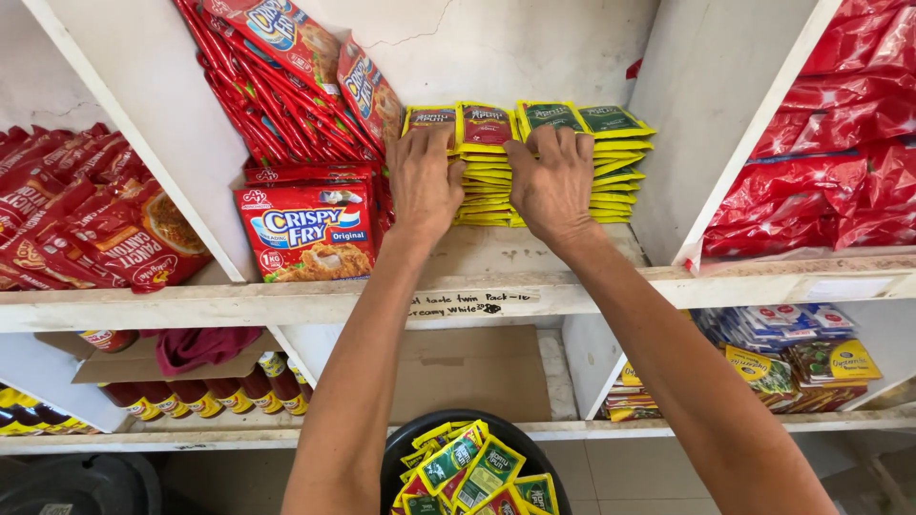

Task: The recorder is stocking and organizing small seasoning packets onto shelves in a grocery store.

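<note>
On the upper shelf (286,303), L to R: red breading-mix packs (307,232), then left hand (423,181) & right hand (553,179) — fingers spread flat, pressing on 2 stacks of yellow sachets (611,157), gripping none. Near, below — black bowl (405,448) w/ more sachets.
</note>
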